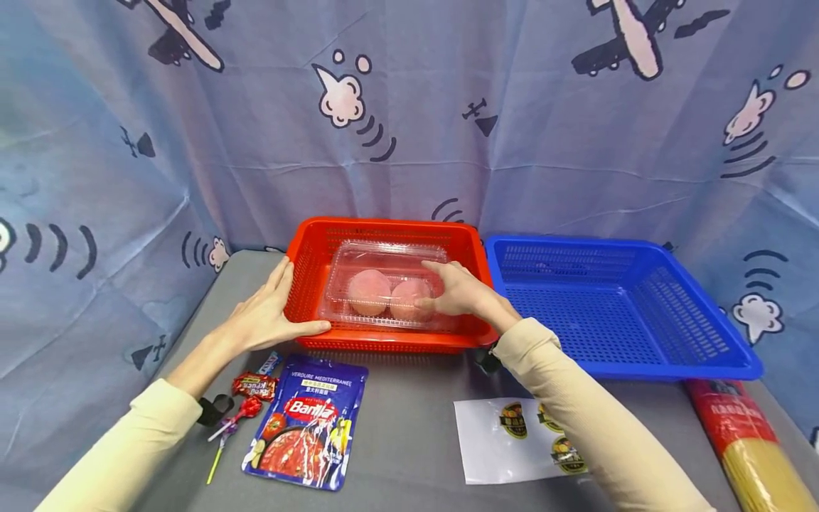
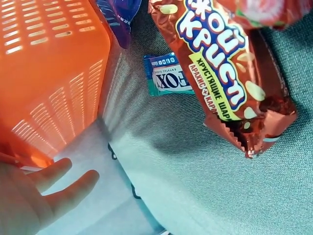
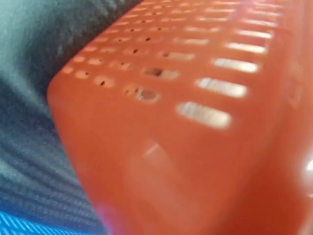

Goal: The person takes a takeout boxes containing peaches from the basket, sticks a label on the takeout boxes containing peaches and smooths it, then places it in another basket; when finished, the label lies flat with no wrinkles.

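The grey counter (image 1: 409, 427) carries two baskets side by side at its far edge, and my work sits in the red basket (image 1: 307, 270), while the blue basket (image 1: 640, 355) next to it on the right holds nothing that I can see. Inside the red one lies the clear clamshell box (image 1: 384, 259) with two pink round buns in it, lid down, resting flat on the basket floor, so I judge that piece as placed or very nearly so. My right hand (image 1: 457, 291) lies on the box's right end, fingers spread over the lid and side; I would call that grip loose and wide, a touch more than a hold, though my right wrist view shows only blurred red basket wall and tells me nothing more. My left hand (image 1: 265, 316) lies flat against the red basket's left wall, fingers straight, thumb along the front rim, steadying it, holding nothing. What remains, as I read it, is everything lying loose on the near counter: the long spaghetti pack (image 1: 748, 448) at the right edge, the blue Barilla sauce pouch (image 1: 307, 427), the white sticker sheet (image 1: 512, 441), the red crunchy-ball snack packet (image 2: 230, 73), the small blue-green wrapped sweet (image 2: 168, 76), and the red lollipop (image 1: 246, 410). So I count one item in a basket and six loose.
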Tool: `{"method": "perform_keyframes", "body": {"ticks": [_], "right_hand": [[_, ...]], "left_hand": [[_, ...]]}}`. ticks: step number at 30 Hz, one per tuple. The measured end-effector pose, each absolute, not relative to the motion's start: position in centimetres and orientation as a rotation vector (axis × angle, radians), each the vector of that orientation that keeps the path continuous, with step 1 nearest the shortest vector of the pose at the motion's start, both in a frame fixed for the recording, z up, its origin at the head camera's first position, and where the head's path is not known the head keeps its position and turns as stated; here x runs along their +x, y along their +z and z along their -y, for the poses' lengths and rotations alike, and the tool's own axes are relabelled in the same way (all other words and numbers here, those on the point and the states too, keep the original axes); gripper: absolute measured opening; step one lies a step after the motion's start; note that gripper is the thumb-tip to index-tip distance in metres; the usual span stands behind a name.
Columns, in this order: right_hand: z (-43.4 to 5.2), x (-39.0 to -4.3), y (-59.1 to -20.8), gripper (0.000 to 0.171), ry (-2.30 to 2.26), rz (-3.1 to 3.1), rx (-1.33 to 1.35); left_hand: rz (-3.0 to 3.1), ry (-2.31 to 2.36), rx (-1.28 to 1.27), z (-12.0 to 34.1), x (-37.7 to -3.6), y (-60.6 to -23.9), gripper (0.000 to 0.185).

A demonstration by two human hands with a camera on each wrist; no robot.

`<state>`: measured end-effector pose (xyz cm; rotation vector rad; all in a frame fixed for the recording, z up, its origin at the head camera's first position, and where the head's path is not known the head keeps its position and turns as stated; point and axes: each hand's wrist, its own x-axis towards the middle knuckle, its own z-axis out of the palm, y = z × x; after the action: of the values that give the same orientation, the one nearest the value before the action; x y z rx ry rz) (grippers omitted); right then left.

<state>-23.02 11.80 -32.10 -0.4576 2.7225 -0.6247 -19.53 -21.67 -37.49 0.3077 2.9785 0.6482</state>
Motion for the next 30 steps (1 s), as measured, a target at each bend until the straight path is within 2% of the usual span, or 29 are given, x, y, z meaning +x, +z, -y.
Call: {"method": "perform_keyframes", "body": {"ticks": [8,13,20,26,30], "right_hand": [[-12.2,-23.0,-33.1,0.095,-0.855,-2.567,-0.209],[-12.8,-23.3,-33.6,0.095,-1.004,-2.416,-0.088],[-12.8,-23.5,-33.8,0.095,-1.106,-2.380,-0.022],[-12.9,-23.5,-34.0,0.104,-1.260,-2.248,0.056],[-12.8,-23.5,-33.8,0.082,-1.345,-2.207,0.045]], "left_hand": [[-2.973,0.686,0.311,21.7,-19.7,-37.8,0.130],[-2.969,0.698,0.308,21.8,-19.6,-37.7,0.130],[-2.974,0.711,0.327,21.8,-19.5,-37.5,0.128],[-2.980,0.727,0.334,21.8,-19.5,-37.5,0.128],[-2.979,0.729,0.327,21.8,-19.6,-37.7,0.128]]}}
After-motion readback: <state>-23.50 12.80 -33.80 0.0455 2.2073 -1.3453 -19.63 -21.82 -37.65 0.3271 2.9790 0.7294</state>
